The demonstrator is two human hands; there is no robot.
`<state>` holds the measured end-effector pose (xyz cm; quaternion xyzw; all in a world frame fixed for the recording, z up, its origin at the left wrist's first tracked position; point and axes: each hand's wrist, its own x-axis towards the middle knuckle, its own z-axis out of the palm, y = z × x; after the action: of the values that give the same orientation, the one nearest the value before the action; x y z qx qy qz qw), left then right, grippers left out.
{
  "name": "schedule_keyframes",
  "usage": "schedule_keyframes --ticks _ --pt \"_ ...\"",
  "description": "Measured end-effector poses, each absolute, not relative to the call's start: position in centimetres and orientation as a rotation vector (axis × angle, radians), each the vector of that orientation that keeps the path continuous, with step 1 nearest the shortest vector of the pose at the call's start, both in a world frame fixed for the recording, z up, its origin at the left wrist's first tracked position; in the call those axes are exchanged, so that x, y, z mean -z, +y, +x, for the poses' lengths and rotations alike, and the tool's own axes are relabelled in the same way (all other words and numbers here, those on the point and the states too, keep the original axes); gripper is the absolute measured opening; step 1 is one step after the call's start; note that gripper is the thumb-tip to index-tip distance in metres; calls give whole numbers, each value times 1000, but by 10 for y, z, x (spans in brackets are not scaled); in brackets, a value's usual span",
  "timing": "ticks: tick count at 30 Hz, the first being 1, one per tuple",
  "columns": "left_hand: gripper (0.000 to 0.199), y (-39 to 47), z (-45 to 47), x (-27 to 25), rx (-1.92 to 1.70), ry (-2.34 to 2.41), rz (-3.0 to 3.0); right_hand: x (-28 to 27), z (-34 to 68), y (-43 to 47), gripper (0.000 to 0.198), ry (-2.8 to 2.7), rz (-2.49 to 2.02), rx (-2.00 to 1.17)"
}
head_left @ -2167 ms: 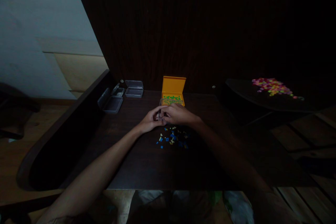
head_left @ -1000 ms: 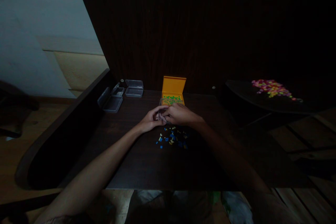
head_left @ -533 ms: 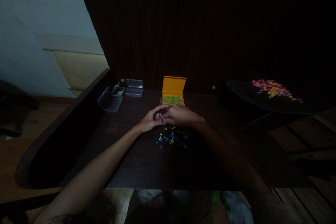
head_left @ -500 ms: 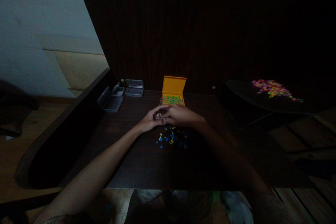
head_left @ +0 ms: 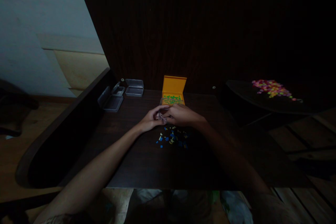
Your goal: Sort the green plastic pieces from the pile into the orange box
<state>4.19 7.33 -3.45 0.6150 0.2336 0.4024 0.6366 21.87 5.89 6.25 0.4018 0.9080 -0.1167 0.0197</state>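
In the middle of the dark table, my left hand (head_left: 153,118) is curled around the left side of a clear plastic box (head_left: 163,119), its thumb toward me. My right hand (head_left: 181,114) lies over the right side of the same box with its fingers bent inward; its fingertips are partly hidden. Just behind the hands stands an orange case (head_left: 174,84) with its lid raised and many small green pieces (head_left: 172,99) inside. Small blue and yellow pieces (head_left: 172,137) lie scattered on the table in front of my hands.
Open clear plastic cases (head_left: 112,103) rest at the table's back left, with another clear case (head_left: 134,89) beside them. A heap of pink, yellow and purple pieces (head_left: 273,89) sits on a dark surface at the right. A raised wooden side panel (head_left: 65,126) borders the left.
Almost nothing differs. Both hands stay on the clear box in the same place, with at most a slight shift of the fingers.
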Motion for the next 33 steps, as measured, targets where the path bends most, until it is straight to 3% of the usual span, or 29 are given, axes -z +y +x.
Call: schedule_keyframes --ticks 22,33 --pt "68 73 42 35 -874 526 1408 -58 225 66 28 2846 1199 251" --pt "74 74 41 34 -834 560 1429 -98 246 46 33 2864 1388 181"
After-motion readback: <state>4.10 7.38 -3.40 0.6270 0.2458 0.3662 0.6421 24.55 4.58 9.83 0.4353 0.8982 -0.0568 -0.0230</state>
